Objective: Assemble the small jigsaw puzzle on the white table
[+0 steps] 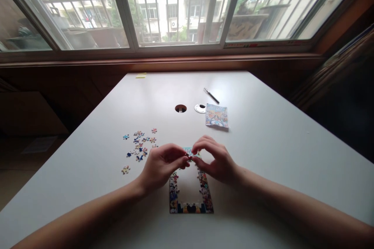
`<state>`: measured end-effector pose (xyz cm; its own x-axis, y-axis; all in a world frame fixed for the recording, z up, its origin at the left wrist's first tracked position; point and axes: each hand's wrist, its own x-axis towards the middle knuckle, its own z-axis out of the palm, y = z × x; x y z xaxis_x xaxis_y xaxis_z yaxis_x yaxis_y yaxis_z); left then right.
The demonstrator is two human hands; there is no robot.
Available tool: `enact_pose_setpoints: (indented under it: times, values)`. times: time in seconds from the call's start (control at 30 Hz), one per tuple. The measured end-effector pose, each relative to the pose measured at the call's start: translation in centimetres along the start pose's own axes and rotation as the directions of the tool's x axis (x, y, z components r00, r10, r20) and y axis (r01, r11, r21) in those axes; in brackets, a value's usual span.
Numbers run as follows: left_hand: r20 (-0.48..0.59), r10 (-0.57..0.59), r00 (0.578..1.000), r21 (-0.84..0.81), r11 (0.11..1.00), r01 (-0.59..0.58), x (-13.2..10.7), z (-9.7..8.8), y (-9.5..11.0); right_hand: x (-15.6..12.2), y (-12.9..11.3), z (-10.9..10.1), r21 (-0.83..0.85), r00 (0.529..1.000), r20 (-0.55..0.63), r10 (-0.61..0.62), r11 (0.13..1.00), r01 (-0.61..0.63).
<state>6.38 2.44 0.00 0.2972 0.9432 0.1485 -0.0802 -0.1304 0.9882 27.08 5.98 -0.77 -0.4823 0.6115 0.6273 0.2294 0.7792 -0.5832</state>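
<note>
Jigsaw puzzle lies flat on the white table, close to the person. Its near edge is joined up, and so are the parts of both long sides that show. The middle is a big bare space, so it looks like the outside is mostly done and the inside is left to fill. The left hand is over the far left part, with its thumb and first finger looking pinched on a small red piece. The right hand has its thumb and finger tips near the same piece, but I cannot tell if they grip it. Some of the far edge peeks out between the hands; the rest is hidden. Past the left hand, loose pieces lie in a messy bunch, not joined yet. Farther off are a picture sheet and a pen.
</note>
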Motion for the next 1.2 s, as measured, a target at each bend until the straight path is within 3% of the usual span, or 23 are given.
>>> enact_pose_setpoints:
  times: [0.2,0.47,0.6,0.77,0.93,1.2]
  values:
    - [-0.05,0.014,0.999,-0.007,1.0,-0.014,-0.7,-0.3,-0.3,-0.2,-0.2,0.3,0.032,0.999,0.012,-0.03,0.999,0.029]
    - [0.018,-0.041,0.999,0.054,0.998,0.04,-0.6,-0.8,-0.4,-0.3,-0.2,0.2,0.003,0.999,0.018,-0.027,1.0,0.027]
    - [0.019,0.101,0.995,0.323,0.941,-0.101,-0.2,-1.5,0.0,-0.2,0.0,0.0,-0.012,1.0,0.023,0.001,1.0,0.0]
    - [0.035,0.342,0.939,0.646,0.709,-0.282,-0.1,-2.1,-0.1,-0.1,0.5,-0.3,-0.081,0.991,0.13,0.019,0.997,-0.009]
    - [0.184,0.378,0.907,0.695,0.602,-0.392,-0.6,-2.0,-0.9,-0.3,0.6,-0.3,-0.104,0.981,0.182,0.064,0.993,-0.046]
    - [0.291,0.322,0.901,0.657,0.617,-0.433,-0.4,-1.8,-1.1,-0.3,0.6,-0.2,-0.126,0.965,0.237,0.11,0.989,-0.081]
